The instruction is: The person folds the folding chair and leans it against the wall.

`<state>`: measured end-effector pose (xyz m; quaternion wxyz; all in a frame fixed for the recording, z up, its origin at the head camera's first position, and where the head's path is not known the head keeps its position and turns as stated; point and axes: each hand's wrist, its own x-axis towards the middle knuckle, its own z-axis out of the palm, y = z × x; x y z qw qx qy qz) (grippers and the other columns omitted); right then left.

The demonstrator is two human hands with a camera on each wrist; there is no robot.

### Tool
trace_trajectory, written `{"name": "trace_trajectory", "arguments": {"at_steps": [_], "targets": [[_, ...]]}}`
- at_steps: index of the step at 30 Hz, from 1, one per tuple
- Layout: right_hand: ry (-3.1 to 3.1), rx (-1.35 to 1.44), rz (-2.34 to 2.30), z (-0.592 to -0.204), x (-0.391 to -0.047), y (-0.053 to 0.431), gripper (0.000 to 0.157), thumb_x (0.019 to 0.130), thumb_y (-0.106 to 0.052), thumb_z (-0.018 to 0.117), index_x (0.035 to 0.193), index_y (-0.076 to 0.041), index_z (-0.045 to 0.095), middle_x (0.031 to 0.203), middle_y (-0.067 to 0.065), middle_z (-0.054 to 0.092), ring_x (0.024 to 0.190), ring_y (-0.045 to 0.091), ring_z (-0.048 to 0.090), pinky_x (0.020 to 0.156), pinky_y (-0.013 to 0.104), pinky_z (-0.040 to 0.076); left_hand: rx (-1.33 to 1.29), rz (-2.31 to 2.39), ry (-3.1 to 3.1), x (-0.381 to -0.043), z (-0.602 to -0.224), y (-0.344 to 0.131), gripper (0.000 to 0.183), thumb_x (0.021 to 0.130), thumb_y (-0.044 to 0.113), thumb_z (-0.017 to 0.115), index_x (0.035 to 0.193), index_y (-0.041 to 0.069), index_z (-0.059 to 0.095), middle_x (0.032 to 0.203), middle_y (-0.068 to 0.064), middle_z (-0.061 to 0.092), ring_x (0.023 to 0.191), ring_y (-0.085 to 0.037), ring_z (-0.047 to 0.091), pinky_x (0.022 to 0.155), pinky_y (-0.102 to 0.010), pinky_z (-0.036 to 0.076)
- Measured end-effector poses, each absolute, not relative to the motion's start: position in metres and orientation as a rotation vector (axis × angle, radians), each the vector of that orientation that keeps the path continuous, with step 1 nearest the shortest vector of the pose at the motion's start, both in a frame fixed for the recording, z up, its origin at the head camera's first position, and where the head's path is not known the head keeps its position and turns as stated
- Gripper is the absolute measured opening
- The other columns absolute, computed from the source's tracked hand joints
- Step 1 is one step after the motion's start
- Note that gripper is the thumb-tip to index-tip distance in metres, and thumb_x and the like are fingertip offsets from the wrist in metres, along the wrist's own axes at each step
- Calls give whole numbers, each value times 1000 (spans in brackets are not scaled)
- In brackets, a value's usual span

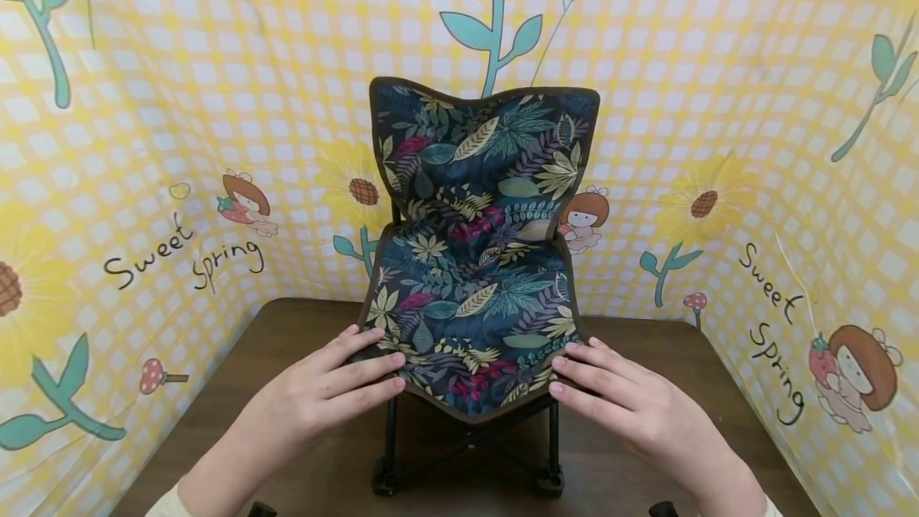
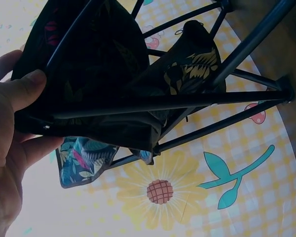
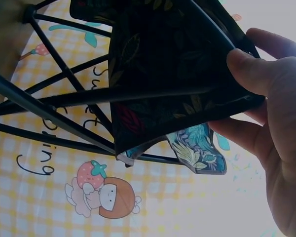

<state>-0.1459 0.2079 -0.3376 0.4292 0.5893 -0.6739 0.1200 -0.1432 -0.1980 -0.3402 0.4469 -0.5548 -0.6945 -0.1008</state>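
Note:
A small folding chair [image 1: 470, 301] with leaf-patterned dark blue fabric and a black tube frame stands unfolded on a brown table. My left hand [image 1: 309, 393] grips the seat's front left corner, fingers lying over the top of the fabric. In the left wrist view its thumb [image 2: 27, 91] presses the corner from underneath. The front right corner is held the same way by my right hand [image 1: 646, 405]. Its thumb [image 3: 249, 71] shows against the underside in the right wrist view. Crossed black legs [image 1: 470, 443] stand below the seat.
The brown table [image 1: 280, 333] extends to both sides of the chair. Behind and beside it hangs a yellow checked cloth [image 1: 301, 86] printed with flowers. Two small black objects [image 1: 262, 509] poke in at the bottom edge; their kind cannot be told.

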Motion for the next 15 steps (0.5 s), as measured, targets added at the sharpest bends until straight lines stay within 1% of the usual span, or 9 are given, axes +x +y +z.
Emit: {"name": "trace_trajectory", "arguments": {"at_steps": [6,11,15], "targets": [[-1633,1450,293,-337,-149,203,30,108,-2,46,123,-1,72,122,23,71,114,38,68,116,44,42,-1354,-254,-1700,-145,-340,-196,33,110,8,43,121,7,75,123,-12,73,118,-38,64,121,-44,34],[-1628,1438,303,-335,-150,200,30,108,-1,46,122,-1,72,121,22,72,113,38,68,115,44,43,-1339,-237,-1702,-145,-339,-193,34,110,6,43,122,8,74,125,-11,72,117,-39,65,121,-45,36],[-1626,1432,301,-333,-150,199,30,108,-2,46,122,-1,73,121,22,72,111,39,69,115,45,44,-1334,-243,-1704,-144,-337,-191,34,110,7,43,121,8,74,125,-11,72,117,-39,65,122,-44,34]]}}
